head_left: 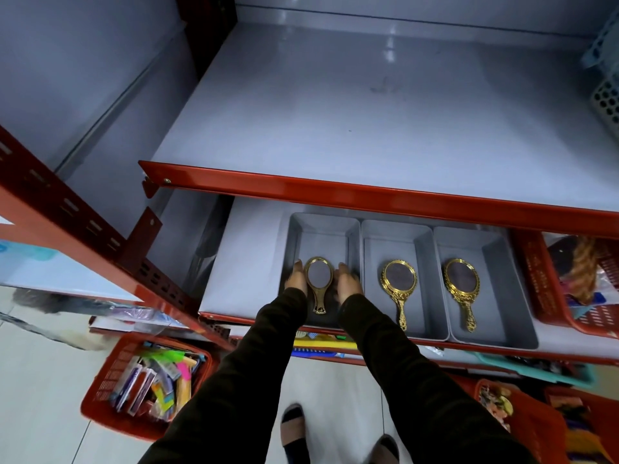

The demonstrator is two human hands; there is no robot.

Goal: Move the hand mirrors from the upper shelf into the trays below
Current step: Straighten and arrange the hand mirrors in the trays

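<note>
Left hand and right hand, both open, flank a gold hand mirror in the leftmost grey tray, centre frame; actual grip unclear.

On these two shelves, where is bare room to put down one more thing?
The upper shelf is bare from its red front edge back, except perforated baskets at far right. Below, a bare strip lies left of the left tray. The middle tray and right tray have room behind their mirrors. Crowded: the red basket at right.
</note>
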